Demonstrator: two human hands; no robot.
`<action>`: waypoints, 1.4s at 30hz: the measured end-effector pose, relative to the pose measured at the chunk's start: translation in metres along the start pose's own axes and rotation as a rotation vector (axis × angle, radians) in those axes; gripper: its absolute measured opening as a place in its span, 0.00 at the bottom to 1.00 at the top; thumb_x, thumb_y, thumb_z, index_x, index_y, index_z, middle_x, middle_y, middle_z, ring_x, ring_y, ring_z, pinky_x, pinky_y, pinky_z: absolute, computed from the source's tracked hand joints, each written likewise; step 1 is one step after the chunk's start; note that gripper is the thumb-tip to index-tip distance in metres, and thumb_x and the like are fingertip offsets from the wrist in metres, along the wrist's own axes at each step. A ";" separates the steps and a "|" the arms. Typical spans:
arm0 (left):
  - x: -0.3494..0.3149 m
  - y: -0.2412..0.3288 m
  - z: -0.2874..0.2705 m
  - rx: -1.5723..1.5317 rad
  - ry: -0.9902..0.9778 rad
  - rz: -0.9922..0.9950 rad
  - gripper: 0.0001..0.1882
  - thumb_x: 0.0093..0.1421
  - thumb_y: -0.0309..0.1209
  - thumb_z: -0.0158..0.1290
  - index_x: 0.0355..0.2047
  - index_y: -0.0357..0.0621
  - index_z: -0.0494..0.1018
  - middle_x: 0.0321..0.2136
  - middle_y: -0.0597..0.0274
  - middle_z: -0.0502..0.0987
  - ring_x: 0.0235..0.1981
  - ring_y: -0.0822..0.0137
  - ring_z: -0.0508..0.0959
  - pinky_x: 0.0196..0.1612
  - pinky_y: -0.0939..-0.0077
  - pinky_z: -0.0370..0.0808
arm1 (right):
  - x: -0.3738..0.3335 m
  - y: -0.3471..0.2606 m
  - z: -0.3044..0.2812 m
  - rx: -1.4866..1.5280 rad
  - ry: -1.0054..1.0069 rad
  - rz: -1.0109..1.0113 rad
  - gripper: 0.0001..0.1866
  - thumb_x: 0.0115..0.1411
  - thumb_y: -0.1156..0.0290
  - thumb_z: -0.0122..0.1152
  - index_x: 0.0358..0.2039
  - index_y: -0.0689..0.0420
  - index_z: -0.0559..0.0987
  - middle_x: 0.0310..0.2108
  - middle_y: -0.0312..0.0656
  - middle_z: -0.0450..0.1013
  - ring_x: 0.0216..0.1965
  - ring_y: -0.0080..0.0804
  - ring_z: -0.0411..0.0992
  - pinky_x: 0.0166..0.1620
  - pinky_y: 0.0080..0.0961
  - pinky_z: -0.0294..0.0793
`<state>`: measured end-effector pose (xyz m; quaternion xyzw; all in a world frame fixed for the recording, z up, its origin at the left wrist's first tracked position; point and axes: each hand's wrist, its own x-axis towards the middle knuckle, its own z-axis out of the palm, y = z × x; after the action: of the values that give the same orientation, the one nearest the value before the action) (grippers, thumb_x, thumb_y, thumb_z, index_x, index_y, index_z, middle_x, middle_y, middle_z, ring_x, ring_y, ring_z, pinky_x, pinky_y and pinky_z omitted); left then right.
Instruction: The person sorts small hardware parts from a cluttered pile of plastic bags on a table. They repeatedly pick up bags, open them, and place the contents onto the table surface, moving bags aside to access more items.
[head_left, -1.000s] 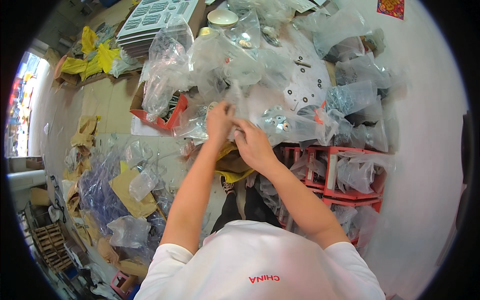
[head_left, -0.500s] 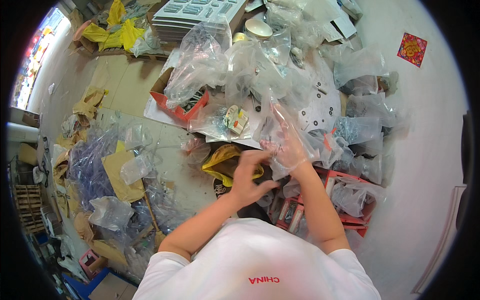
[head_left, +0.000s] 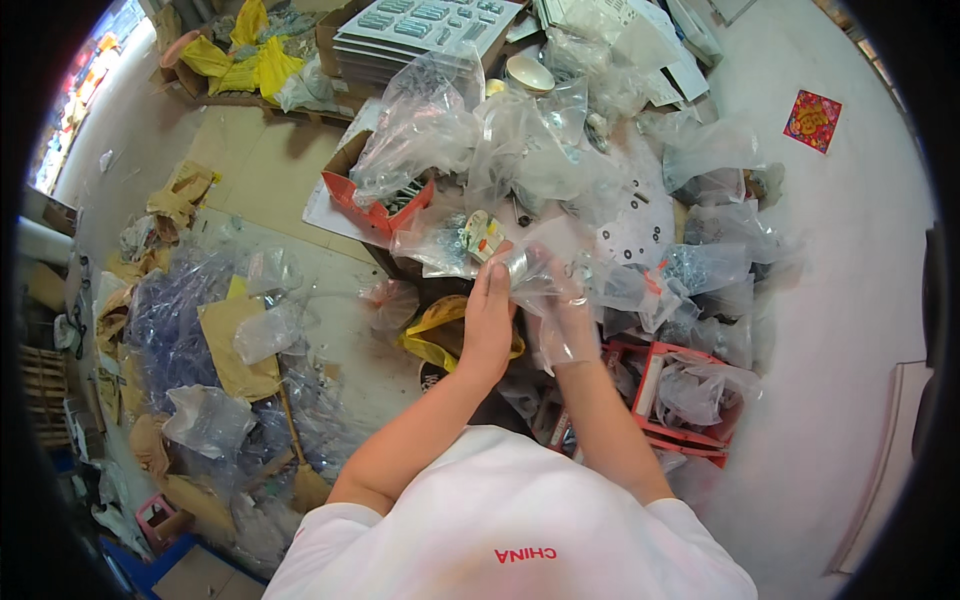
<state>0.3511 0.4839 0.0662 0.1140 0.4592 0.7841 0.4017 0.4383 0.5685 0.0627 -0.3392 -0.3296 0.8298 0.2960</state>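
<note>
Clear bag (head_left: 546, 300) over right hand (head_left: 573, 312), left hand (head_left: 488, 318) at its left side, hands' grip unclear

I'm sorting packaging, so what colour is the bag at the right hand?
The bag is clear and colourless, seen best in the head view.

Over the yellow bag (head_left: 424, 341), the left hand (head_left: 489, 318) touches a clear plastic bag (head_left: 547, 342), through which the right hand (head_left: 573, 318) shows. Red bins (head_left: 685, 440) stand right of the yellow bag, and an open carton (head_left: 354, 202) with metal parts (head_left: 408, 196) lies beyond it.
</note>
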 end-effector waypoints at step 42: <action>0.023 -0.002 -0.401 0.725 0.467 -0.050 0.25 0.68 0.29 0.53 0.65 0.44 0.68 0.53 0.60 0.77 0.48 0.63 0.78 0.47 0.67 0.79 | 0.074 -0.077 -0.154 -1.946 0.016 -0.479 0.22 0.59 0.53 0.70 0.45 0.57 0.84 0.42 0.47 0.80 0.40 0.53 0.81 0.43 0.46 0.79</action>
<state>0.1172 0.2493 -0.1614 0.0562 0.7862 0.5667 0.2400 0.5322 0.7217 0.0081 -0.3640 -0.9228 0.1156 0.0512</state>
